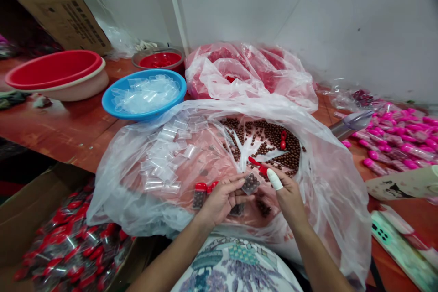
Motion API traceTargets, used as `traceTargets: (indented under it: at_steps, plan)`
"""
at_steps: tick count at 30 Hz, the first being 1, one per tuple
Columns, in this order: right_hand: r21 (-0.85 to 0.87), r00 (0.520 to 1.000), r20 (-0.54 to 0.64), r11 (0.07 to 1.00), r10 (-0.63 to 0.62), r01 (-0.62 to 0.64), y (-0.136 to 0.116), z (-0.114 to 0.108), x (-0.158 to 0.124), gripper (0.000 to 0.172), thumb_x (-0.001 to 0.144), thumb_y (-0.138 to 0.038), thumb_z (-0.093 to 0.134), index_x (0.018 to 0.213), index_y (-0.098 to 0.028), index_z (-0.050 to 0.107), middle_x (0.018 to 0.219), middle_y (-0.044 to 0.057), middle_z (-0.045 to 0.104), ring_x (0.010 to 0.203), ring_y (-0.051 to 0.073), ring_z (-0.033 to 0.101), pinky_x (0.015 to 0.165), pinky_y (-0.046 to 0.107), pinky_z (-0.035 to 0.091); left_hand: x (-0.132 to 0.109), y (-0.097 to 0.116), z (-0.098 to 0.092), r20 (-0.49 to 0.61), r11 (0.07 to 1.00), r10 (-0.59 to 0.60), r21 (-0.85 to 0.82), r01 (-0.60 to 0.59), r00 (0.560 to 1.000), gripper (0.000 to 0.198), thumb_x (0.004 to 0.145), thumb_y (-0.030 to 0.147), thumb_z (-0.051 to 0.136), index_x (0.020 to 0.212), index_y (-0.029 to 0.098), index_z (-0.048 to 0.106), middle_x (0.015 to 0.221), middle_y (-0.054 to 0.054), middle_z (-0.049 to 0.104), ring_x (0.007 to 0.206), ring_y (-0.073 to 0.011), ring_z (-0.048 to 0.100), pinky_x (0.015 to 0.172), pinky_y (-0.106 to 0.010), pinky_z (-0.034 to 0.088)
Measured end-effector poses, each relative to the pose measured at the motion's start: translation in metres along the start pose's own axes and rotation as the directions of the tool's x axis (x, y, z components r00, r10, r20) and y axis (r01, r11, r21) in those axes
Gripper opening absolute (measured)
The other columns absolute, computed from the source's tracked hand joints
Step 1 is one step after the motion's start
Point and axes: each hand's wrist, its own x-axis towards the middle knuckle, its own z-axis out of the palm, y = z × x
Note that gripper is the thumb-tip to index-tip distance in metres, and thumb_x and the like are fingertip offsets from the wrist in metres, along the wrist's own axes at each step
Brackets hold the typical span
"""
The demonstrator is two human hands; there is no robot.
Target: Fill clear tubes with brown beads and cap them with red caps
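My left hand (224, 198) pinches a small see-through plastic box (251, 183) with round brown beads in it. My right hand (286, 194), one finger wrapped in white, grips a red plastic cap (259, 166) just above and right of the box. Both hands are over an open plastic bag (328, 182). Inside it lie a heap of brown beads (290, 150), another red cap (283, 140) and a pile of see-through boxes (164, 164). Filled red-capped boxes (199, 195) rest beside my left hand, which partly hides them.
A blue basin (112, 105) of see-through pieces stands behind the bag, next to a red basin (58, 70). At lower left, a carton (20, 219) holds red-capped boxes. Pink-capped tubes (407, 137) and a phone (404, 251) lie on the right of the table (82, 146).
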Motion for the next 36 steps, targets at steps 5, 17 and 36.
traceTargets:
  at_steps: [5,17,36]
  plan:
    - [-0.038,0.998,0.054,0.999,-0.036,0.038,0.0032,0.0048,-0.0042,0.029,0.084,-0.036,0.054,0.110,-0.028,0.065,0.119,0.004,0.063,0.118,0.025,0.051,0.104,0.049,0.031,0.0002,0.0003,0.0011,-0.017,0.999,0.033,0.005,-0.033,0.999,0.026,0.080,0.015,0.059,0.105,0.009,0.064,0.101,-0.014,0.068,0.085,-0.0199,0.066,0.076,-0.034,0.055]
    - [-0.092,0.995,0.069,0.993,-0.069,0.076,0.0036,0.0052,-0.0036,0.030,0.082,-0.028,0.055,0.110,-0.029,0.065,0.117,0.003,0.064,0.117,0.024,0.052,0.104,0.047,0.035,0.0001,0.0004,-0.0023,-0.021,0.997,0.039,0.064,-0.038,0.999,0.029,0.080,0.016,0.059,0.107,0.010,0.064,0.102,-0.014,0.068,0.089,-0.0205,0.065,0.078,-0.033,0.054]
    - [-0.170,0.962,0.134,0.951,-0.237,0.258,0.0057,0.0070,-0.0044,0.036,0.082,-0.023,0.055,0.117,-0.030,0.060,0.120,0.001,0.062,0.115,0.024,0.054,0.100,0.047,0.041,-0.0036,0.0032,-0.0013,-0.010,0.998,0.048,0.050,-0.048,0.999,0.027,0.079,0.016,0.061,0.105,0.011,0.066,0.100,-0.013,0.069,0.085,-0.0202,0.067,0.076,-0.033,0.055]
